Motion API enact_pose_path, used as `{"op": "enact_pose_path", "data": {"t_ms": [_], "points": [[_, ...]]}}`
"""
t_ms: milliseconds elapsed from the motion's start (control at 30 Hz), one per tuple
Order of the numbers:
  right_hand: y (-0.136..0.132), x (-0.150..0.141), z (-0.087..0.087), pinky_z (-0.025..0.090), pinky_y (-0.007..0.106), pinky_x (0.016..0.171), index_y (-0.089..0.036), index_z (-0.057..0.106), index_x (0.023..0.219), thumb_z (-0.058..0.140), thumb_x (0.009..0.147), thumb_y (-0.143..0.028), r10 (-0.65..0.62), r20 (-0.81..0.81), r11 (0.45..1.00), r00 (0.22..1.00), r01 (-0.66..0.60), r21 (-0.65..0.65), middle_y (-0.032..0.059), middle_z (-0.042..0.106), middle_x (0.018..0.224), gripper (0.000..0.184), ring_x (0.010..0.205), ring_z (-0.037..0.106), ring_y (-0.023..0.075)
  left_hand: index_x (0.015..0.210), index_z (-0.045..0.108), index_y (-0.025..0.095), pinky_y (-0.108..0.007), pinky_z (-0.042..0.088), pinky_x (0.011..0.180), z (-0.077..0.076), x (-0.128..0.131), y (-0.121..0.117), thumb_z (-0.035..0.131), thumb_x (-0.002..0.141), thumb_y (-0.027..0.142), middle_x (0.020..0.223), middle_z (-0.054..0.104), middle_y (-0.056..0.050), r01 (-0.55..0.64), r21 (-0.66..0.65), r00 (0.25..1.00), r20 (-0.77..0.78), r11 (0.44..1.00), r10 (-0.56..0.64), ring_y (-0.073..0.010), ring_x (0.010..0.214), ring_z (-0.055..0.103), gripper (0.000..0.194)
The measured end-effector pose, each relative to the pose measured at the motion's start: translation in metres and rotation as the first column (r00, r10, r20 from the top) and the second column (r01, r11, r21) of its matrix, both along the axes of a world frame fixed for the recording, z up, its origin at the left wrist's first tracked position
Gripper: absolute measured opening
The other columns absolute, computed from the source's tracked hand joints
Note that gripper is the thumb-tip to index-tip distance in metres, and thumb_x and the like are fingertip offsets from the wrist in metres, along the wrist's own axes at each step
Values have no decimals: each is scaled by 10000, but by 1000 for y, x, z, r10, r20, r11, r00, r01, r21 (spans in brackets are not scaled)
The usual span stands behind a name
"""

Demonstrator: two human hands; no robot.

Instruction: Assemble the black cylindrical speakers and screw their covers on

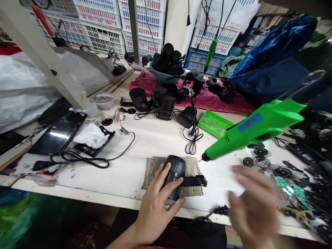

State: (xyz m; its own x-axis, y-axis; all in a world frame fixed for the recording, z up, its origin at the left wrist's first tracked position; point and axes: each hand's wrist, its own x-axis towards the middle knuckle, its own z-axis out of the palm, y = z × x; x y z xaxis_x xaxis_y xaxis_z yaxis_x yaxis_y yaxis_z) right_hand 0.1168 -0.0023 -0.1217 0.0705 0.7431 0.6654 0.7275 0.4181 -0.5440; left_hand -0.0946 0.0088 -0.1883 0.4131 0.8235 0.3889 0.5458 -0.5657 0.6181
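In the head view our left hand [155, 207] was clamped around a black cylindrical housing [172, 176], its fingers spread over the curve; the housing lay on a worn sacking pad [155, 171] just ahead of the hand, with a black strap [194, 181] jutting out to its right; our right hand [252, 204] was apart from it, open, and too blurred for us to read its fingers closely; a black plug [220, 210] lay just beside that hand, and a green electric screwdriver [255, 128] sat beyond it; well ahead of both hands a blue basket [166, 77] held more black housings [166, 58]; a green tray [214, 123] and a small round tub [103, 101] held screws; left of the left hand a black shell [95, 141] held white tissue [90, 135]; right of the right hand a heap of circuit boards and wires [287, 186] was too tangled to make out; the stacked crates [103, 24] were cut off by the top of the frame.
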Motion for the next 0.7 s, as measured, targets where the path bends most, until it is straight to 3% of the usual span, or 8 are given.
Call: {"op": "enact_pose_path", "data": {"t_ms": [100, 167, 267, 367, 500, 700], "points": [[-8, -10, -21, 413, 525, 1005, -272, 584, 1226, 619, 864, -199, 216, 249, 957, 944, -154, -244, 76, 631, 1087, 370, 1035, 597, 247, 1299, 492, 302, -558, 457, 1024, -2, 1, 2, 592, 883, 292, 1500, 381, -103, 8, -21, 1000, 20, 1000, -7, -317, 1373, 372, 428], [-8, -14, -34, 470, 455, 943, -248, 556, 1247, 556, 912, -183, 270, 213, 925, 939, -192, -327, 68, 631, 989, 341, 943, 611, 203, 1367, 395, 275, -550, 452, 1032, -4, 1, 2, 611, 874, 326, 1471, 418, -134, -15, -59, 996, 89, 998, 20, -311, 1355, 402, 541], [-6, -22, -46, 517, 308, 747, -252, 569, 1213, 516, 932, -162, 210, -28, 923, 977, -208, -323, 51, 604, 925, 300, 862, 602, 166, 1430, 248, 242, -534, 444, 1044, -7, 0, -1, 638, 858, 345, 1444, 442, -168, -49, -143, 971, 225, 989, 81, -298, 1333, 437, 699], [-7, -34, -51, 501, 268, 709, -277, 588, 1175, 511, 934, -170, 170, -165, 916, 972, -217, -337, 24, 597, 889, 275, 825, 598, 149, 1419, 249, 252, -546, 413, 1066, -9, -1, -3, 658, 846, 316, 1451, 428, -164, -55, -202, 945, 307, 978, 117, -297, 1342, 423, 707], [-8, -53, -57, 496, 250, 695, -287, 584, 1158, 499, 939, -192, 156, -230, 919, 960, -227, -324, 7, 589, 866, 252, 790, 596, 138, 1381, 275, 250, -561, 390, 1078, -10, -4, -3, 662, 845, 300, 1455, 414, -175, -62, -187, 931, 344, 980, 124, -299, 1356, 401, 663], [-7, -66, -61, 497, 258, 713, -285, 584, 1161, 487, 942, -185, 117, -255, 928, 960, -197, -315, 15, 600, 898, 260, 825, 601, 144, 1262, 345, 233, -582, 398, 1056, -15, -8, -2, 663, 841, 326, 1433, 435, -203, -72, -174, 952, 283, 982, 120, -323, 1375, 366, 536]]}}
